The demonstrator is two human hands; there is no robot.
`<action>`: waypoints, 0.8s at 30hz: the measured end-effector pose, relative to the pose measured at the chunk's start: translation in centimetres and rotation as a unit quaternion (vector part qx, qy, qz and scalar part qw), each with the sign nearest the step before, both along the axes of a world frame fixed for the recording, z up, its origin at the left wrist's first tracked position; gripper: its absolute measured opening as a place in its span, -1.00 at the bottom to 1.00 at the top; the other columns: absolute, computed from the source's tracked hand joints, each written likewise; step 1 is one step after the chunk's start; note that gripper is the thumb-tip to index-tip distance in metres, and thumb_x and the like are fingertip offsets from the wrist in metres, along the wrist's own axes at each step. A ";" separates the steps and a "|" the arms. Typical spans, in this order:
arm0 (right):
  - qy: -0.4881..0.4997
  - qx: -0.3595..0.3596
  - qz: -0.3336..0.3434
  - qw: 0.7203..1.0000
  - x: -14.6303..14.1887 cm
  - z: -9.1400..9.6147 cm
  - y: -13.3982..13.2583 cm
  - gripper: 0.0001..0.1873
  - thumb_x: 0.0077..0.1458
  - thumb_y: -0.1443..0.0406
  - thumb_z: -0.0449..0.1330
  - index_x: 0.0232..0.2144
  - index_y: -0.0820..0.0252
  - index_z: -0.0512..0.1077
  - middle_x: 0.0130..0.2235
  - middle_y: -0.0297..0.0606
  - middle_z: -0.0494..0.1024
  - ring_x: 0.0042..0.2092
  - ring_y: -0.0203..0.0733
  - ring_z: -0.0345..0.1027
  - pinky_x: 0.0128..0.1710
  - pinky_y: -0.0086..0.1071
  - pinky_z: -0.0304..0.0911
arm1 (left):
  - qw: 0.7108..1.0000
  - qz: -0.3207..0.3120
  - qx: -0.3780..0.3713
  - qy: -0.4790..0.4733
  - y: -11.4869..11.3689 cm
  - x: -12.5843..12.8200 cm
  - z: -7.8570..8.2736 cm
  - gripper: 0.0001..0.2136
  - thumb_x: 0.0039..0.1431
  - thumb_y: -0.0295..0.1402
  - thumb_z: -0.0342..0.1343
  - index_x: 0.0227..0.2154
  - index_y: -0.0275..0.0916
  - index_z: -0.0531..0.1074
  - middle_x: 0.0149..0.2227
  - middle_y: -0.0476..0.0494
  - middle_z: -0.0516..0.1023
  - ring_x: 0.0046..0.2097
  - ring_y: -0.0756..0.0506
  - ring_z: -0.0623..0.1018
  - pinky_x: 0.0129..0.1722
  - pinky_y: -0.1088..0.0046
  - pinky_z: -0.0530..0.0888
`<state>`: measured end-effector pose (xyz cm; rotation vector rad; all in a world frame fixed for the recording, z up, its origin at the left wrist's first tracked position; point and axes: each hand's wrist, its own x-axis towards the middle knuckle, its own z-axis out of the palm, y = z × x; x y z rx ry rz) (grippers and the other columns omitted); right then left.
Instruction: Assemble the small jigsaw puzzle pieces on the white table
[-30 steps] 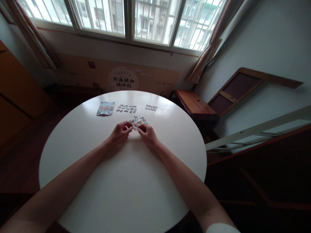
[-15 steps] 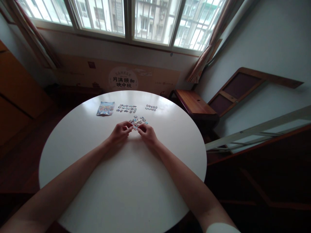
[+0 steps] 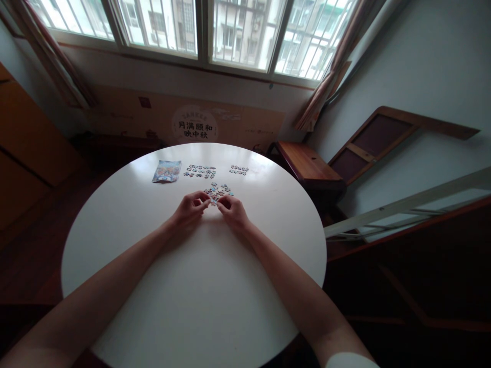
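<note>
A loose pile of small jigsaw puzzle pieces point(image 3: 219, 192) lies on the round white table point(image 3: 199, 296). At the pile's near left edge is my left hand point(image 3: 192, 205), its fingers curled and thumb and fingertips brought close together. My right hand point(image 3: 232, 209) mirrors it at the near right edge, thumb and forefinger pinched. Anything between the fingertips of either hand is too small to make out. Beyond the pile, puzzle pieces in rows point(image 3: 200, 170) lie behind my left hand, and a smaller group of pieces point(image 3: 239, 169) sits farther right.
A colourful picture sheet point(image 3: 166, 171) rests at the far left of the table. Past the table's right rim stands a wooden bench point(image 3: 307, 161). A printed board point(image 3: 230, 120) stands beneath the barred windows point(image 3: 245, 33).
</note>
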<state>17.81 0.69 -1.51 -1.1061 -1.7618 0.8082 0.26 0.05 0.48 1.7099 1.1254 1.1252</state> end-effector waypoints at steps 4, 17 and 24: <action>0.001 0.001 0.000 1.000 0.0 0.0 0.0 -0.84 -0.01 0.24 0.12 -0.44 0.22 0.41 -0.50 -0.37 0.41 -0.46 -0.35 0.21 -0.39 -0.46 0.16 | 1.000 -0.001 -0.002 0.002 0.0 0.0 0.0 -0.77 0.02 -0.21 0.15 -0.41 -0.31 0.42 -0.53 -0.02 0.42 -0.58 0.07 0.40 -0.65 0.61 0.31; 0.007 0.000 0.002 1.000 0.0 0.1 0.0 -0.83 -0.01 0.23 0.12 -0.44 0.23 0.40 -0.50 -0.36 0.41 -0.47 -0.35 0.20 -0.41 -0.46 0.15 | 1.000 -0.003 0.002 0.011 0.2 -0.1 -0.2 -0.77 0.03 -0.21 0.14 -0.41 -0.31 0.42 -0.52 -0.03 0.43 -0.58 0.05 0.41 -0.64 0.60 0.32; 0.007 0.003 0.002 1.000 0.0 0.1 -0.1 -0.84 -0.01 0.24 0.11 -0.44 0.22 0.41 -0.50 -0.37 0.40 -0.47 -0.35 0.20 -0.40 -0.46 0.15 | 1.000 -0.002 -0.005 0.006 0.1 -0.1 0.0 -0.76 0.02 -0.21 0.15 -0.41 -0.32 0.42 -0.51 -0.03 0.43 -0.58 0.06 0.41 -0.64 0.60 0.32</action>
